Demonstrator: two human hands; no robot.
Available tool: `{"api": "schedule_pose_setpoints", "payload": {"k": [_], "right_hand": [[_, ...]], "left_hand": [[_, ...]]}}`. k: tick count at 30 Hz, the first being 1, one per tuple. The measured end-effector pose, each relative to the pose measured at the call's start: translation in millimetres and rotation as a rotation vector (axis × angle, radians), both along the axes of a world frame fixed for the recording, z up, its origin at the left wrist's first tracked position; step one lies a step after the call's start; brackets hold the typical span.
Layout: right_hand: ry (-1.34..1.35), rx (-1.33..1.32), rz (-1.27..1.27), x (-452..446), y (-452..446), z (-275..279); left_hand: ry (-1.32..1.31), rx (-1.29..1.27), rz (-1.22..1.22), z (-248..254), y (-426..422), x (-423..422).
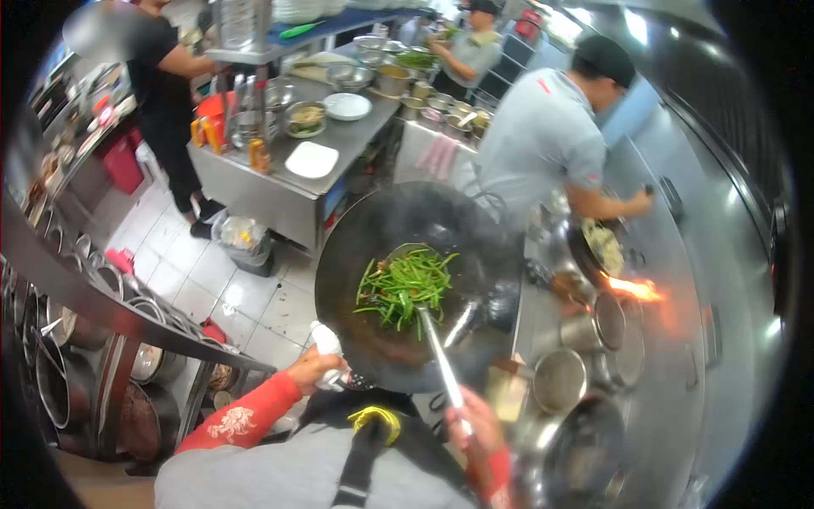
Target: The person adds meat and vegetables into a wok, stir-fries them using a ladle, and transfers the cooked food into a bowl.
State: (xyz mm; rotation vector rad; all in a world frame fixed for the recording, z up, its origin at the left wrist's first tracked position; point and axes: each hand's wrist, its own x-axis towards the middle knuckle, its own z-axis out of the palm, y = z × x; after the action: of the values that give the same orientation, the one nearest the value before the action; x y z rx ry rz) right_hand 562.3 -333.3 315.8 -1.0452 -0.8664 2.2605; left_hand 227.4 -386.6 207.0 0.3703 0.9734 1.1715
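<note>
A large dark wok is in front of me, tilted, with long green beans and small reddish bits gathered in its middle. My left hand is closed around a folded white cloth at the wok's near left edge; the wok's handle is hidden there. In my right hand is the long metal handle of a ladle. This ladle reaches down into the wok, and its bowl lies among the beans, mostly covered by them.
A co-worker on the right handles a pan beside an open flame. Pots line the stove. Across the aisle stands a steel counter with a square white plate. A bin sits on the tiles.
</note>
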Motion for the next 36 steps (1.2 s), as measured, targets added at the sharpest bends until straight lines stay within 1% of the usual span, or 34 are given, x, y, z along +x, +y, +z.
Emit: {"api": "schedule_pose_setpoints", "payload": {"k": [2, 5, 7, 11, 13, 17, 19, 21, 23, 25, 26, 27, 28, 31, 32, 34, 36], "right_hand": [[-0.007, -0.034, 0.109, -38, 32, -12], [-0.011, -0.121, 0.206, -94, 72, -25], [0.027, -0.169, 0.268, -125, 92, -28], [0.084, -0.206, 0.342, -170, 142, -10], [0.15, -0.176, 0.407, -191, 170, 3], [0.146, -0.027, 0.47, -230, 229, 26], [0.151, 0.061, 0.501, -252, 259, 28], [0.135, 0.135, 0.51, -284, 292, 14], [-0.031, 0.409, 0.553, -342, 321, -26], [-0.077, 0.461, 0.49, -374, 330, -71], [-0.111, 0.496, 0.475, -381, 328, -81], [-0.147, 0.53, 0.461, -386, 326, -93], [-0.169, 0.561, 0.476, -391, 331, -119], [-0.265, 0.602, 0.393, -383, 321, -139], [-0.217, 0.639, 0.409, -383, 324, -150], [-0.274, 0.738, 0.442, -378, 331, -164], [-0.323, 0.853, 0.474, -375, 335, -165]], "left_hand": [[-0.009, -0.023, 0.118, -15, -5, -17], [-0.012, -0.079, 0.279, -43, -11, -41], [-0.058, -0.108, 0.424, -47, -20, -54], [-0.092, -0.154, 0.578, -47, -25, -66], [-0.098, -0.161, 0.653, -50, -24, -69], [-0.077, -0.171, 0.784, -64, -20, -64], [-0.073, -0.208, 0.85, -68, -18, -56], [-0.139, -0.192, 0.926, -72, -14, -46], [-0.197, -0.189, 0.992, -68, -5, -32], [-0.217, -0.18, 1.054, -67, -1, -19], [-0.246, -0.185, 1.076, -72, -2, -12], [-0.278, -0.192, 1.098, -70, 0, -6], [-0.295, -0.192, 1.086, -65, 0, 1], [-0.323, -0.199, 1.155, -61, 0, 18], [-0.31, -0.224, 1.159, -61, -1, 21], [-0.308, -0.242, 1.175, -65, -3, 24], [-0.309, -0.244, 1.188, -71, -3, 25]]}}
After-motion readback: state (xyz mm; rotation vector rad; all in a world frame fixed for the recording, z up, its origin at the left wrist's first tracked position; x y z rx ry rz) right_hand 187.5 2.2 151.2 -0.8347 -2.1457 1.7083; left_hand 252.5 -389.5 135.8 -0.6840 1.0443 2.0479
